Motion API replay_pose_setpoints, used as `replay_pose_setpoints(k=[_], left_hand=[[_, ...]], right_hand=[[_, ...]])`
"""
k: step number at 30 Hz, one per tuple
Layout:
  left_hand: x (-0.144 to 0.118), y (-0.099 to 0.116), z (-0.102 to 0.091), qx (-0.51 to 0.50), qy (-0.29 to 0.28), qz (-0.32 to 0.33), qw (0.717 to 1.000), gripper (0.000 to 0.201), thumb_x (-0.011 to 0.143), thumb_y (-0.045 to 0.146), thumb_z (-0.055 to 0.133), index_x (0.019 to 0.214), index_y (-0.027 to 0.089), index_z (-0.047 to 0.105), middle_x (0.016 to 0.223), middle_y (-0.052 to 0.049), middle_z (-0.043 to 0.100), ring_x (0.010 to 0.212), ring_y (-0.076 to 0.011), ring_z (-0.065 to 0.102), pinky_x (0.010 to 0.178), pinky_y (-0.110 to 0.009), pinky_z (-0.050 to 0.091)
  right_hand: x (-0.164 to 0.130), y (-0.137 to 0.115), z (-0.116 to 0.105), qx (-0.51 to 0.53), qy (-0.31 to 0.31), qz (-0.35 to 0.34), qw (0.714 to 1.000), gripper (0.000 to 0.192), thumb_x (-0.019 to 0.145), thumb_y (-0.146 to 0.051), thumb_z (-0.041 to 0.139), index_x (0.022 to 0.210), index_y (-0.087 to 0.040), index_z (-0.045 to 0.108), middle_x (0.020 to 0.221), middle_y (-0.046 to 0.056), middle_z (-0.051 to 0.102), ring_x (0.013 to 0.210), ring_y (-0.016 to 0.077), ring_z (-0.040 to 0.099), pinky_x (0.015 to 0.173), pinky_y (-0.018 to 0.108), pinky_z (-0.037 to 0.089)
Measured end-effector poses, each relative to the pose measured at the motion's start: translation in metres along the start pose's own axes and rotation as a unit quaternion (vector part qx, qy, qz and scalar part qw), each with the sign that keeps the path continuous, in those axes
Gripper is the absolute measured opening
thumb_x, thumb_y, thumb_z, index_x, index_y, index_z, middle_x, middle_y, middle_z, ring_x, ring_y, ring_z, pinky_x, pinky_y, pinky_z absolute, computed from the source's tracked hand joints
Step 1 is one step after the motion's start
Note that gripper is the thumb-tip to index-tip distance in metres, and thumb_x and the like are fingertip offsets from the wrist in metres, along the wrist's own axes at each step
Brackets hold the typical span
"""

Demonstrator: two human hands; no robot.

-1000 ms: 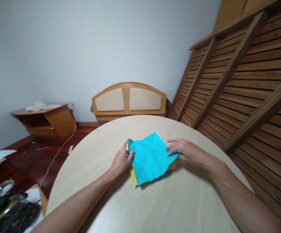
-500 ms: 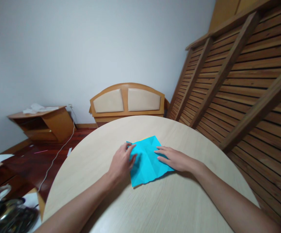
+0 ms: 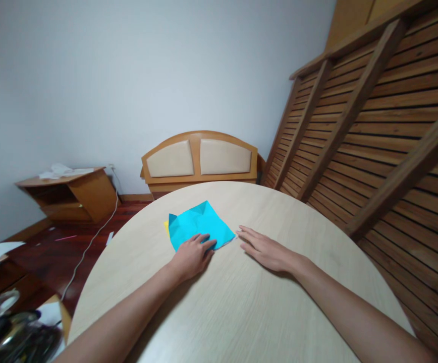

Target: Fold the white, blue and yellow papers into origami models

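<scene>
A creased cyan sheet of paper (image 3: 198,225) lies on the round pale wooden table (image 3: 241,307), left of centre, with a yellow sheet (image 3: 166,227) peeking out under its left edge. My left hand (image 3: 192,256) rests on the near edge of the cyan paper, fingers flat and pressing on it. My right hand (image 3: 266,249) lies flat on the table just right of the paper, fingertips close to its right corner, holding nothing.
Behind the table stands a wooden headboard with cream panels (image 3: 200,159). A slatted wooden frame (image 3: 374,126) leans at the right. A low wooden cabinet (image 3: 69,194) and a white cable sit at the left; a clutter of objects (image 3: 10,333) is at bottom left.
The cyan paper has slid to the left and away across the table under my left hand. My right hand has come off the paper and now lies on the bare table.
</scene>
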State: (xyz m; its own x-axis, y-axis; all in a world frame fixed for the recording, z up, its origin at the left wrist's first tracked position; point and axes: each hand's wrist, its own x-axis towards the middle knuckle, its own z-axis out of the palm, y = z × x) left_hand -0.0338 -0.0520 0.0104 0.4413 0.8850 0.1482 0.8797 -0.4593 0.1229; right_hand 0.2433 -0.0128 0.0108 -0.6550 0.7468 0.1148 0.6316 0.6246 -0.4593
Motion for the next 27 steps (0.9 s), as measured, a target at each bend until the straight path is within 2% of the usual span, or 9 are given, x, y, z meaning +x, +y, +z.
replay_pose_setpoints(k=[6, 10, 13, 15, 17, 18, 20, 23, 27], left_hand=[[0.012, -0.083, -0.006, 0.073, 0.009, -0.212, 0.974, 0.041, 0.098, 0.038, 0.039, 0.130, 0.027, 0.062, 0.137, -0.012, 0.058, 0.122, -0.0343, 0.055, 0.094, -0.045, 0.048], [0.018, -0.126, -0.017, 0.089, 0.015, -0.270, 0.959, 0.044, 0.098, 0.038, 0.036, 0.130, 0.022, 0.062, 0.132, -0.017, 0.059, 0.117, -0.0379, 0.057, 0.087, -0.048, 0.050], [0.026, -0.141, -0.023, 0.091, 0.019, -0.294, 0.951, 0.045, 0.097, 0.039, 0.035, 0.128, 0.019, 0.062, 0.130, -0.020, 0.059, 0.115, -0.0397, 0.058, 0.087, -0.050, 0.050], [0.033, -0.139, -0.023, 0.094, 0.030, -0.294, 0.951, 0.047, 0.097, 0.040, 0.036, 0.132, 0.017, 0.059, 0.132, -0.021, 0.059, 0.120, -0.0397, 0.054, 0.093, -0.052, 0.047], [0.043, -0.125, -0.019, 0.099, 0.056, -0.275, 0.955, 0.050, 0.099, 0.040, 0.036, 0.141, 0.017, 0.049, 0.144, -0.019, 0.049, 0.134, -0.0366, 0.042, 0.106, -0.052, 0.037], [0.048, -0.114, -0.015, 0.097, 0.070, -0.243, 0.963, 0.050, 0.100, 0.041, 0.034, 0.143, 0.018, 0.047, 0.149, -0.016, 0.045, 0.139, -0.0326, 0.038, 0.112, -0.048, 0.032], [0.056, -0.088, -0.004, 0.060, 0.099, -0.117, 0.986, 0.051, 0.101, 0.042, 0.033, 0.137, 0.013, 0.052, 0.149, -0.017, 0.044, 0.142, -0.0300, 0.034, 0.117, -0.044, 0.025], [0.063, -0.049, 0.015, -0.014, 0.054, -0.009, 0.998, 0.050, 0.100, 0.043, 0.037, 0.138, 0.014, 0.052, 0.147, -0.016, 0.048, 0.141, -0.0286, 0.037, 0.118, -0.043, 0.025], [0.057, -0.028, 0.029, -0.058, 0.035, -0.004, 0.998, 0.050, 0.098, 0.043, 0.041, 0.139, 0.017, 0.053, 0.151, -0.015, 0.044, 0.142, -0.0323, 0.036, 0.116, -0.049, 0.028]], right_hand=[[0.000, -0.002, 0.003, -0.028, -0.027, 0.026, 0.999, 0.067, 0.100, -0.061, 0.026, 0.151, -0.019, 0.038, 0.161, 0.011, 0.026, 0.149, 0.0260, 0.023, 0.122, 0.045, 0.018], [0.007, -0.001, 0.012, -0.037, -0.029, 0.037, 0.998, 0.067, 0.099, -0.062, 0.027, 0.150, -0.021, 0.039, 0.162, 0.009, 0.025, 0.150, 0.0277, 0.018, 0.122, 0.048, 0.013], [0.011, 0.000, 0.017, -0.044, -0.014, 0.048, 0.998, 0.066, 0.099, -0.061, 0.027, 0.150, -0.021, 0.039, 0.162, 0.009, 0.025, 0.150, 0.0279, 0.017, 0.122, 0.049, 0.012], [0.013, 0.001, 0.017, -0.052, -0.003, 0.060, 0.997, 0.067, 0.098, -0.062, 0.027, 0.150, -0.021, 0.040, 0.162, 0.009, 0.025, 0.150, 0.0279, 0.017, 0.122, 0.048, 0.012], [0.018, 0.002, 0.015, -0.062, -0.005, 0.069, 0.996, 0.069, 0.097, -0.064, 0.028, 0.150, -0.021, 0.039, 0.162, 0.009, 0.024, 0.150, 0.0285, 0.017, 0.121, 0.048, 0.013], [0.022, 0.002, 0.014, -0.066, -0.012, 0.072, 0.995, 0.069, 0.097, -0.064, 0.029, 0.151, -0.021, 0.038, 0.162, 0.010, 0.024, 0.150, 0.0289, 0.017, 0.121, 0.048, 0.013], [0.032, 0.003, 0.012, -0.077, -0.023, 0.082, 0.993, 0.070, 0.097, -0.063, 0.030, 0.151, -0.021, 0.037, 0.162, 0.011, 0.025, 0.150, 0.0303, 0.018, 0.121, 0.049, 0.014], [0.049, 0.003, 0.015, -0.097, 0.000, 0.113, 0.989, 0.066, 0.097, -0.057, 0.036, 0.149, -0.017, 0.040, 0.160, 0.013, 0.030, 0.148, 0.0319, 0.023, 0.120, 0.049, 0.017], [0.056, 0.002, 0.023, -0.095, 0.042, 0.111, 0.988, 0.062, 0.097, -0.055, 0.037, 0.147, -0.019, 0.043, 0.159, 0.011, 0.033, 0.148, 0.0291, 0.022, 0.120, 0.049, 0.013]])
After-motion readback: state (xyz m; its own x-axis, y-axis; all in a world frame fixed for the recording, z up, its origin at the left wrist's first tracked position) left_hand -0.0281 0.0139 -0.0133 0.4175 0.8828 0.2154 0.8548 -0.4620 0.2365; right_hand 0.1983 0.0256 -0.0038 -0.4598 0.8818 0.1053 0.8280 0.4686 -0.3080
